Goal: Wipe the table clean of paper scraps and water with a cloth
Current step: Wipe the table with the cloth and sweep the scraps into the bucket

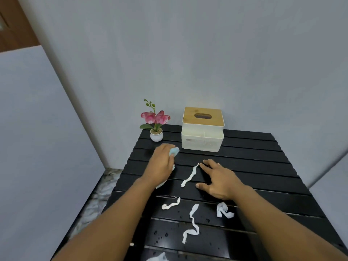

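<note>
Nearest edge: white twisted paper scraps (193,223) and water droplets (161,236) sit on the black slatted table (263,166), nothing cleared yet by the look of it. Mid-table, right hand (216,180) lies flat, fingers spread, empty, bracing just beside one long scrap. Left hand (162,164) is closed around the light blue cloth (174,152), pressed to the slats w/ cloth poking out front. Best bet imo: long strokes along the slats, herding scraps into one pile, staying clear of the white potted pink orchid (156,127) & white tissue box with bamboo lid (203,129) at the back.

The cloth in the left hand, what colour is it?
Light blue cloth, seen best in the head view.
</note>
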